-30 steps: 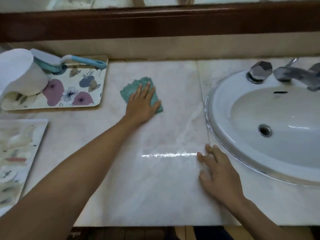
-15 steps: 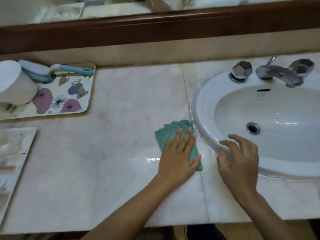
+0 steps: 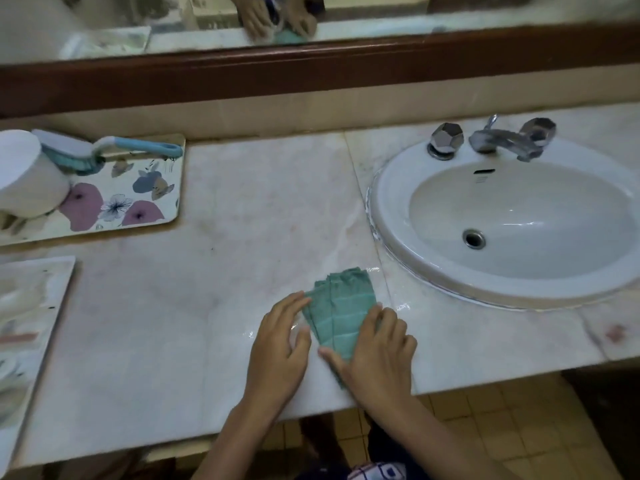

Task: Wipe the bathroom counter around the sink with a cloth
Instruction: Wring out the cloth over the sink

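Note:
A folded green cloth [image 3: 341,310] lies flat on the pale marble counter [image 3: 242,220], just left of the white oval sink [image 3: 384,188]. My left hand [image 3: 280,344] rests flat on the counter, its fingertips touching the cloth's left edge. My right hand [image 3: 377,355] covers the cloth's right and lower edge, thumb across the near corner, pressing it down. A wet sheen shows on the marble around the cloth. Both hands are near the counter's front edge.
A floral tray [image 3: 152,202] at the back left holds a white cup [image 3: 27,174] and a blue-handled scrub brush [image 3: 104,148]. Another tray [image 3: 31,306] lies at the left edge. The chrome faucet [image 3: 502,140] and knob [image 3: 445,138] stand behind the basin. A wood-framed mirror [image 3: 311,74] runs along the back.
My left hand swept the cloth from the back of the counter toward the front by the sink, then slid off to its left side. My right hand left the sink rim and came onto the cloth.

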Tool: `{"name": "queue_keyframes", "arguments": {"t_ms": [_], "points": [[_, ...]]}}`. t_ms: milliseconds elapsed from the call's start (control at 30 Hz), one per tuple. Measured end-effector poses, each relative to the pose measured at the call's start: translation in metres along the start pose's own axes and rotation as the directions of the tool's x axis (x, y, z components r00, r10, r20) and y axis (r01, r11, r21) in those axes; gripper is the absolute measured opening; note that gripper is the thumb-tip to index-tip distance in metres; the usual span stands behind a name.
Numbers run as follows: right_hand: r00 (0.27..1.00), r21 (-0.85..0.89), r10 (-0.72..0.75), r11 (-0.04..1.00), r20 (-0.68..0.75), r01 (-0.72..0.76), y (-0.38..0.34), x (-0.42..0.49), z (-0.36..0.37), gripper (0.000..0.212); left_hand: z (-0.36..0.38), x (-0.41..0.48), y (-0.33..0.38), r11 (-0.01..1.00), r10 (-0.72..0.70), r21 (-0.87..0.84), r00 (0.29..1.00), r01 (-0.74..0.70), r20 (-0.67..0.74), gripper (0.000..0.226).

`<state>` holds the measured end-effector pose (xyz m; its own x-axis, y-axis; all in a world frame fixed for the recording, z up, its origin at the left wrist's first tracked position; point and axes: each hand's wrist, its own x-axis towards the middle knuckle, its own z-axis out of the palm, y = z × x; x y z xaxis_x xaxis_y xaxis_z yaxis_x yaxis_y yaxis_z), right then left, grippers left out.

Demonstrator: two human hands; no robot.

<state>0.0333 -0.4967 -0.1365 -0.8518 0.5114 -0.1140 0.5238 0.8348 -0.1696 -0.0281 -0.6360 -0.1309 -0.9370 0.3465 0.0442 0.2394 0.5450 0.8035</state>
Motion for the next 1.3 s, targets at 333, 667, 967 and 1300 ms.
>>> {"name": "queue_keyframes", "arguments": {"t_ms": [333,667,967,1300], "points": [[0.974,0.127,-0.085,0.99,0.212,0.059,0.057,0.031,-0.03,0.021,-0.002,-0.01,0.014,0.975,0.188,0.11,0.981,-0.192,0.052,0.036],[0.245,0.413,-0.812,-0.006,0.529,-0.911,0.12,0.056,-0.146,0.013,0.057,0.048,0.107,0.45,0.877,0.272,0.478,-0.851,0.044,0.072],[0.083,0.62,-0.914,0.2,0.397,-0.759,0.177,0.105,-0.254,0.024,0.071,0.154,0.279,0.079,0.994,0.23,0.093,-0.97,0.051,0.02],[0.488,0.763,-0.588,0.532,0.645,-0.368,0.242,0.178,-0.304,0.039,0.11,0.206,0.35,0.191,0.807,0.345,0.347,-0.919,0.477,0.037]]}}
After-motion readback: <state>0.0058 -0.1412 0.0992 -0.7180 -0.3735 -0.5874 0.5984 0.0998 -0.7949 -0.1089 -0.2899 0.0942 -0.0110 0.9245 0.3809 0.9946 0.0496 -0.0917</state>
